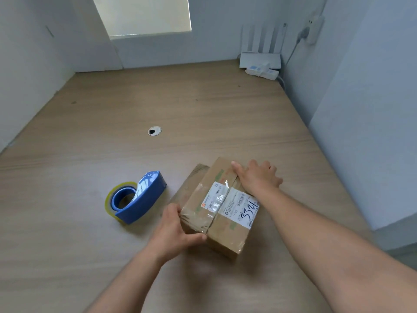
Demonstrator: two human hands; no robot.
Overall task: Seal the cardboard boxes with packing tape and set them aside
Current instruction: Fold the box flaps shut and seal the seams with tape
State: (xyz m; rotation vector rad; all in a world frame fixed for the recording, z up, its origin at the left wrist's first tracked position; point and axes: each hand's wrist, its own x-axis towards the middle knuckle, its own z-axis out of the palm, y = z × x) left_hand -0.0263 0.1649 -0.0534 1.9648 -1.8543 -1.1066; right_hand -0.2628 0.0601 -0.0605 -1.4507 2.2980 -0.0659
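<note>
A small brown cardboard box point(222, 231) with white shipping labels and clear tape along its top seam lies on the wooden table point(112, 132). My left hand point(174, 231) holds its near left end, thumb against the front face. My right hand point(256, 177) lies flat on the far right part of the lid, fingers straight. A flat piece of cardboard point(191, 179) pokes out from under the box on its left side. A blue tape dispenser point(137, 198) with a roll of yellowish clear tape stands to the left of the box, untouched.
A round cable hole point(154, 131) sits in the table's middle. A white router and a power strip point(261, 64) stand at the far right corner by the wall. Walls bound the table on the left, back and right.
</note>
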